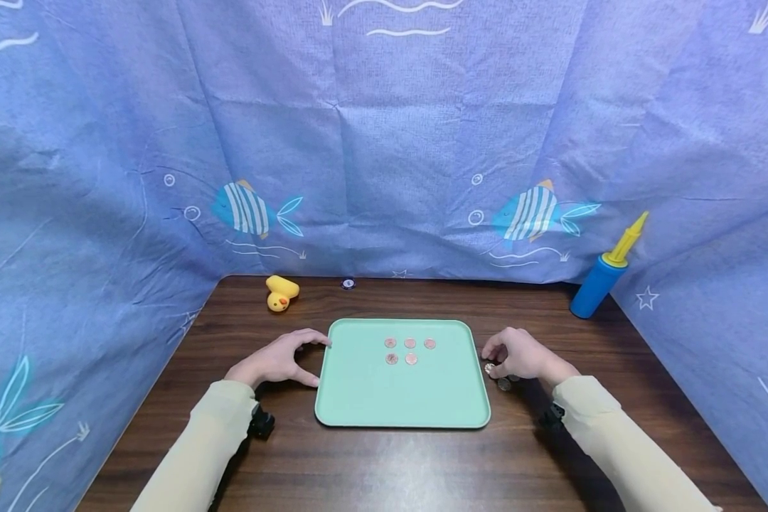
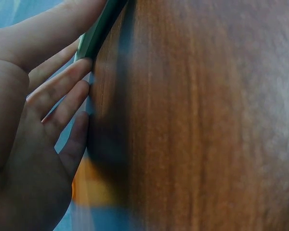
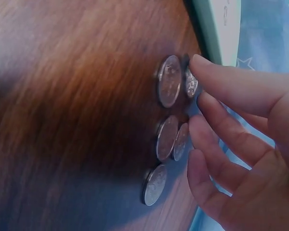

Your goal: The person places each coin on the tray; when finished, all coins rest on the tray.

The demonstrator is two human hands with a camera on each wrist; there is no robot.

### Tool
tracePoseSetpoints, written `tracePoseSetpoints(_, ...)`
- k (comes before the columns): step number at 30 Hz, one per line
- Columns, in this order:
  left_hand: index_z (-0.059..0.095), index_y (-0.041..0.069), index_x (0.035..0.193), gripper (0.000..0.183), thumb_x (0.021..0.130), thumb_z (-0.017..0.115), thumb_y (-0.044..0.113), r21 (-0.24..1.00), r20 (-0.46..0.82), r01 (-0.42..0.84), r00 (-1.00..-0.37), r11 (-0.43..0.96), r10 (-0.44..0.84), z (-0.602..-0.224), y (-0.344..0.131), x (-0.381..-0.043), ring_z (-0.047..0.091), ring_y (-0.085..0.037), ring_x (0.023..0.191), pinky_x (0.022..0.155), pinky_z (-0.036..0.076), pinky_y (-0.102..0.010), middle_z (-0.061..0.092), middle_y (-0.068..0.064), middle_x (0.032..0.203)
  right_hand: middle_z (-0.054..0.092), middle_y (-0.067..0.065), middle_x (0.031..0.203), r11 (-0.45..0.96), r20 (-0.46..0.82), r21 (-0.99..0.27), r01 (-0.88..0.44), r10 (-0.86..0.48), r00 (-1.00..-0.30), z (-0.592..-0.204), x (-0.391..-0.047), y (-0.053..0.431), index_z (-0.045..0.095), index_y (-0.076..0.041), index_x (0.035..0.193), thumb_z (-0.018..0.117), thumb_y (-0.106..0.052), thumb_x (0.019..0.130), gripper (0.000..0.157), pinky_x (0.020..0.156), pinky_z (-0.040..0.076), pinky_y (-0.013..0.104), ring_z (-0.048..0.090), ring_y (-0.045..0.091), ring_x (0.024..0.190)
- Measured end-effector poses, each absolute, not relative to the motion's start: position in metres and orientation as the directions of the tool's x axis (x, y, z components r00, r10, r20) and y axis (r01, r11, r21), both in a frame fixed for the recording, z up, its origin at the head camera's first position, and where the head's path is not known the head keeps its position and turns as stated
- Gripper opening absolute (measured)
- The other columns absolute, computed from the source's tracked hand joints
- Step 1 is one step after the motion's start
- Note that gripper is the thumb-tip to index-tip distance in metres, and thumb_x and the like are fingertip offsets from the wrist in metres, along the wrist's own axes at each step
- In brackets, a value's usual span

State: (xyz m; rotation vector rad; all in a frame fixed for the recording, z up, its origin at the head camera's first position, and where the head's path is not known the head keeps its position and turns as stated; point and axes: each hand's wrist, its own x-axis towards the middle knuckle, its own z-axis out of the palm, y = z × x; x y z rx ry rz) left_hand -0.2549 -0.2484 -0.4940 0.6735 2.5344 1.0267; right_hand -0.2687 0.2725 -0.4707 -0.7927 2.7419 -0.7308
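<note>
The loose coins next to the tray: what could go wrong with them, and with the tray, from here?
The right hand is close to several loose coins lying near together, so it might knock a neighbouring one aside.

The left hand is at the left edge of the tray; a push might shift it and disturb the five copper-coloured coins on it.

Bench (image 1: pixel 422 466), one. Pale green tray (image 1: pixel 400 398), one. Copper-coloured coins (image 1: pixel 410 343) on the tray, five: three far, two near. Silver-coloured coins (image 3: pixel 167 138) right of the tray, five visible. Rubber duck (image 1: pixel 281 289), one. Poker chip (image 1: pixel 348 284), one. Balloon pump (image 1: pixel 596 286), one. Hands, two: left hand (image 1: pixel 278 359), right hand (image 1: pixel 523 355). Whole printed fish (image 1: pixel 246 208) on the far curtain (image 1: pixel 397 142), two.
</note>
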Motion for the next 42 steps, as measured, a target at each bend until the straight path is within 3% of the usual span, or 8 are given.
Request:
tracePoseSetpoints(14, 0.061, 0.018, 0.144, 0.074, 0.080, 0.093, 0.039, 0.701, -0.094, 0.342, -0.826, 0.626, 0.556, -0.493, -0.249, -0.256, 0.047, -0.036, 0.143, 0.117, 0.041, -0.057, 0.054, -0.008, 0.152, 0.069, -0.005, 0.079, 0.764, -0.063, -0.449, -0.463, -0.545, -0.836, -0.469, -0.268, 0.265, 0.076, -0.015, 0.087, 0.084, 0.002, 0.076, 0.021, 0.062, 0.053, 0.028, 0.060, 0.007, 0.070)
tracePoseSetpoints(29, 0.061, 0.018, 0.144, 0.074, 0.080, 0.093, 0.039, 0.704, -0.101, 0.330, -0.830, 0.628, 0.549, -0.492, -0.248, -0.255, 0.047, -0.036, 0.143, 0.118, 0.039, -0.058, 0.054, -0.008, 0.151, 0.067, -0.001, 0.082, 0.788, -0.140, -0.423, -0.448, -0.545, -0.826, -0.465, -0.270, 0.258, 0.074, -0.009, 0.090, 0.077, 0.008, 0.075, 0.023, 0.065, 0.054, 0.032, 0.060, 0.012, 0.073)
tracePoseSetpoints(42, 0.062, 0.019, 0.143, 0.074, 0.080, 0.093, 0.039, 0.703, -0.089, 0.341, -0.829, 0.625, 0.552, -0.495, -0.249, -0.256, 0.047, -0.035, 0.143, 0.118, 0.040, -0.057, 0.055, -0.007, 0.151, 0.066, -0.005, 0.077, 0.764, -0.086, -0.429, -0.481, -0.565, -0.821, -0.468, -0.272, 0.263, 0.072, -0.012, 0.085, 0.078, 0.005, 0.071, 0.022, 0.064, 0.053, 0.029, 0.060, 0.007, 0.071)
